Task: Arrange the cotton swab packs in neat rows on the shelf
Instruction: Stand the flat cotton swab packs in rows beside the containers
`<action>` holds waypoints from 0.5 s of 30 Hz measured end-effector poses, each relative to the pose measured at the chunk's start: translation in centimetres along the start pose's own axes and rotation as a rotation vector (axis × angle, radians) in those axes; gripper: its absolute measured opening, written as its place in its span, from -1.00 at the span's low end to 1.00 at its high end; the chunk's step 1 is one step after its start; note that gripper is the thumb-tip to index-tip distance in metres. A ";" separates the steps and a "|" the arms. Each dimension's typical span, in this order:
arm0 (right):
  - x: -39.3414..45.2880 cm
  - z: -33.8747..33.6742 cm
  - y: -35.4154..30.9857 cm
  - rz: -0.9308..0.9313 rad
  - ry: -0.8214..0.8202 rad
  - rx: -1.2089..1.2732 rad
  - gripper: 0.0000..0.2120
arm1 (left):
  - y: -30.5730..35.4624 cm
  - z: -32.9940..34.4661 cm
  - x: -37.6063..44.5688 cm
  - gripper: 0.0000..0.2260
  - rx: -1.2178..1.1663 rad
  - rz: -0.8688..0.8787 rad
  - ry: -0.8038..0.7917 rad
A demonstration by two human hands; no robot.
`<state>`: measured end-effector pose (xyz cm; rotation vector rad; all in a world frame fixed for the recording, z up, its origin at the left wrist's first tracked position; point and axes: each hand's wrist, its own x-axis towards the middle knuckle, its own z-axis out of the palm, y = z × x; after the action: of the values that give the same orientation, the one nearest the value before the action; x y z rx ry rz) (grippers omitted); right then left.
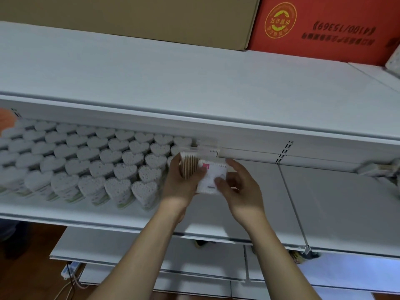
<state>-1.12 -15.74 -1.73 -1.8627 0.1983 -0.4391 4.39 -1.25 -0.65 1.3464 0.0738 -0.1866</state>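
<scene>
A plain brown cardboard box point(134, 16) fills the upper left of the frame, standing on the top white board. Touching it on the right is a red carton point(337, 24) with a yellow round emblem and dark print (the print reads upside down). At the lower left of the frame, a white power strip point(70, 270) with thin cables lies on the brown floor point(32, 276). Something orange point(7, 120) shows at the left edge, too blurred to identify.
</scene>
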 end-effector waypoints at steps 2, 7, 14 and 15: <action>0.8 -0.2 0.6 0.008 0.072 -0.010 -0.57 | 0.2 -0.4 0.1 -0.66 -0.020 -0.011 0.052; 3.8 0.4 3.8 0.033 0.169 -0.149 -0.61 | 0.6 -2.4 0.2 -0.71 0.005 -0.032 0.116; 7.7 4.5 6.5 -0.075 0.068 -0.354 -0.65 | 0.6 -3.5 0.1 -0.79 -0.013 -0.065 0.149; 8.0 4.9 7.0 -0.082 0.065 -0.384 -0.66 | 0.7 -3.7 0.0 -0.80 -0.014 -0.067 0.146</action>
<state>8.72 -16.57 -8.00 -2.2397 0.2644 -0.5473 4.72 2.47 -0.79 1.3435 0.2431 -0.1433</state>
